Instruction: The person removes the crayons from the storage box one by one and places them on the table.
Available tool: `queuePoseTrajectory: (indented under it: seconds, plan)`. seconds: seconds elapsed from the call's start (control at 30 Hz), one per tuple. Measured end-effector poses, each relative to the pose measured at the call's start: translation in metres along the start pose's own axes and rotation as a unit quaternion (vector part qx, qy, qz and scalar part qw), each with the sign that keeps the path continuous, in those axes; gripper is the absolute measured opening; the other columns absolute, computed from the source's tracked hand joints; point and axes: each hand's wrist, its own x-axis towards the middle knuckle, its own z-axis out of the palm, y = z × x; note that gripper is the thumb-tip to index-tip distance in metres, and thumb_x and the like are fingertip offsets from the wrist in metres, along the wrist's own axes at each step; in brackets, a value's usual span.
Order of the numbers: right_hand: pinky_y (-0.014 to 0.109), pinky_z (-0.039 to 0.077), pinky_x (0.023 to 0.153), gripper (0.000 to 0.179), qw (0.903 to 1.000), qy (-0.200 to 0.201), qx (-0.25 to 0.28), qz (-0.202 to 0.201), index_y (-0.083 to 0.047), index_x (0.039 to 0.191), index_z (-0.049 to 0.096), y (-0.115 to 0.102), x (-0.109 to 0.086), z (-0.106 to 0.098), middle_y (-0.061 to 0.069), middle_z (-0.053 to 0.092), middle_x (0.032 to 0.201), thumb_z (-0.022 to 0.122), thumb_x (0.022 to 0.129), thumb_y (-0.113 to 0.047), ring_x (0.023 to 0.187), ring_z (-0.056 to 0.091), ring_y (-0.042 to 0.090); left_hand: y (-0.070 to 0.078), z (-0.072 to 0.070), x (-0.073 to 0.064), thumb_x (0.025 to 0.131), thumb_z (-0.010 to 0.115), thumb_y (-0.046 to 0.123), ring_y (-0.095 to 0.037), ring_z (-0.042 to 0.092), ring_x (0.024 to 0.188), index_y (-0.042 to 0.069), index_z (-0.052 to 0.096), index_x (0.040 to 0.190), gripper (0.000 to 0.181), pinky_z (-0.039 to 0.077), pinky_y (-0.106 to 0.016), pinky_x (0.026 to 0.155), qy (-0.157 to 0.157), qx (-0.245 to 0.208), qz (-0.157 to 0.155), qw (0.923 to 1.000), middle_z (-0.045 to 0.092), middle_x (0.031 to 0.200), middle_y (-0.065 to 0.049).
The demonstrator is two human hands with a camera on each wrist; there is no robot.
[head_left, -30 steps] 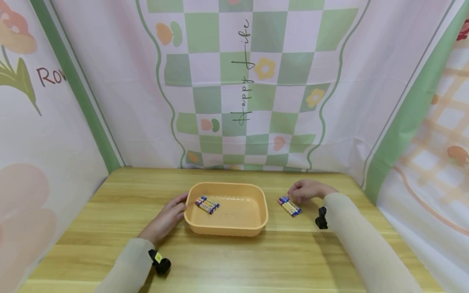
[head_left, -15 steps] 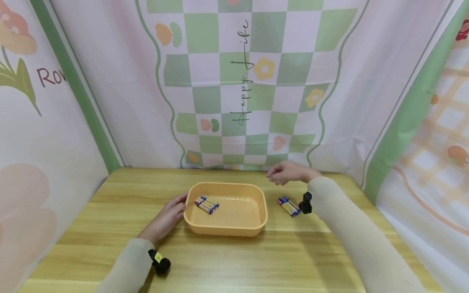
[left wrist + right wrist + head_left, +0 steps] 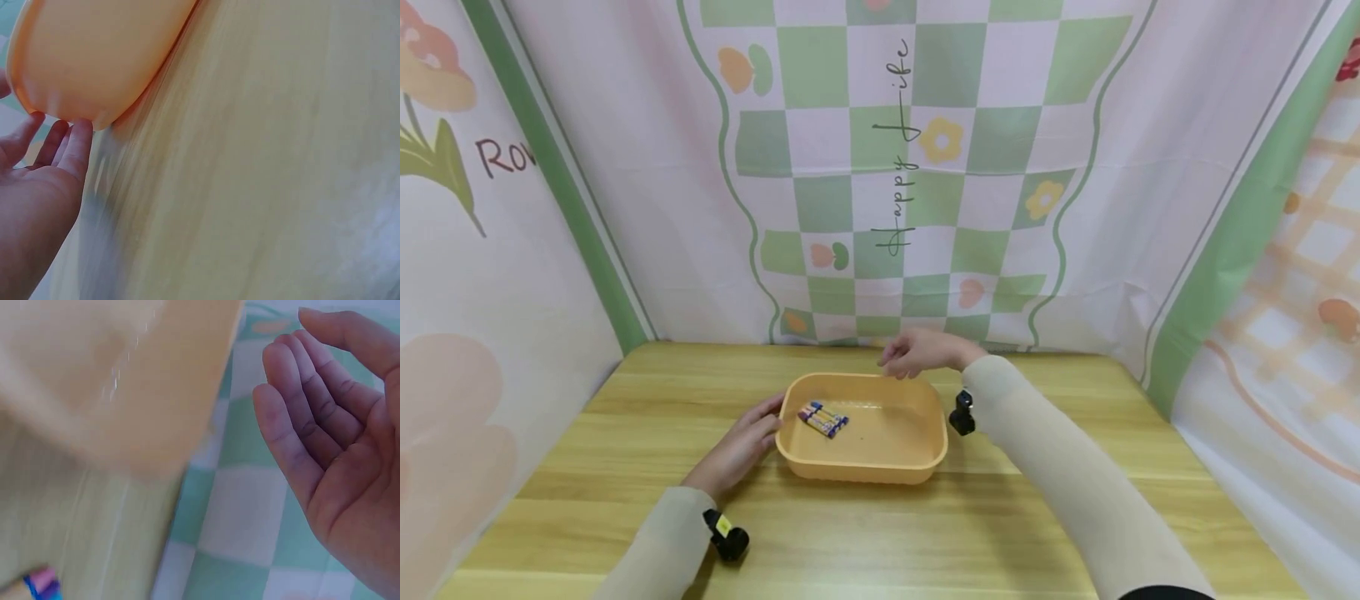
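An orange-yellow plastic basket [image 3: 868,469] stands on the wooden table, with several wrapped crayons [image 3: 823,419] lying side by side at its left end. My left hand [image 3: 741,450] rests against the left end wall of the basket; in the left wrist view its fingertips touch the outside of the orange wall [image 3: 106,56]. Over the far rim, toward the right, hovers my right hand [image 3: 921,352]. The right wrist view shows this hand's fingers [image 3: 290,434] loosely bent with nothing in them. More crayons [image 3: 44,584] show at that view's lower left corner; my right sleeve hides them in the head view.
The wooden table [image 3: 850,542] runs back to a green and white checked curtain [image 3: 880,175]. Printed cloth walls close in on the left [image 3: 512,275] and the right [image 3: 1285,333]. A black camera sits on each wrist.
My right hand has lifted away from the crayons on the right and swung left to the basket's far rim. My left hand, the basket and the crayons in it have stayed put.
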Motion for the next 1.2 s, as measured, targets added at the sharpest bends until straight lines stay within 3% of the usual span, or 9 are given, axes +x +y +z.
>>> queuePoseTrajectory:
  seconds: [0.17,0.33,0.5,0.73,1.2]
  plan:
    - [0.033,0.059,0.085,0.037,0.9997,-0.020,0.004,-0.011,0.000,0.126,0.065,-0.010,0.019,0.023,0.003,0.072,0.107,0.069,0.094,-0.018,0.097,0.068,0.017,-0.001,0.001,0.002,0.101,0.045,0.008,-0.035,0.031,0.145,0.002,0.023,0.158,0.061,0.036,-0.043,0.114,-0.001,-0.005,0.004,1.0000,0.019,0.164,-0.015]
    - [0.036,0.058,0.087,0.039,0.9985,-0.045,0.026,-0.017,0.003,0.128,0.064,-0.017,0.033,0.045,0.007,0.072,0.109,0.070,0.093,-0.014,0.098,0.069,0.018,0.000,0.001,0.002,0.100,0.046,0.009,-0.035,0.033,0.144,0.002,0.025,0.157,0.061,0.036,-0.043,0.114,0.002,-0.005,0.002,1.0000,0.020,0.163,-0.015]
    - [0.033,0.057,0.089,0.042,0.9977,-0.064,0.012,-0.019,0.004,0.131,0.061,-0.022,0.044,0.062,0.009,0.070,0.116,0.069,0.093,-0.013,0.103,0.067,0.018,-0.001,0.000,0.002,0.100,0.045,0.008,-0.036,0.031,0.144,0.001,0.022,0.158,0.062,0.036,-0.044,0.114,-0.008,-0.003,0.008,0.9999,0.018,0.164,-0.017]
    - [0.027,0.054,0.092,0.037,0.9958,-0.025,-0.087,-0.011,-0.007,0.126,0.069,-0.020,0.058,0.078,0.004,0.072,0.115,0.071,0.091,-0.019,0.105,0.066,0.015,-0.002,0.000,0.002,0.099,0.047,0.009,-0.035,0.030,0.145,0.002,0.024,0.157,0.063,0.037,-0.044,0.113,0.000,-0.008,0.002,1.0000,0.019,0.164,-0.016]
    - [0.022,0.056,0.080,0.027,0.9952,0.012,-0.093,-0.027,-0.006,0.112,0.075,-0.006,0.073,0.091,0.000,0.075,0.101,0.076,0.085,-0.007,0.092,0.068,0.010,-0.003,0.000,0.002,0.101,0.045,0.008,-0.033,0.033,0.144,0.004,0.027,0.157,0.059,0.037,-0.042,0.113,-0.001,-0.015,0.011,0.9998,0.022,0.163,-0.013]
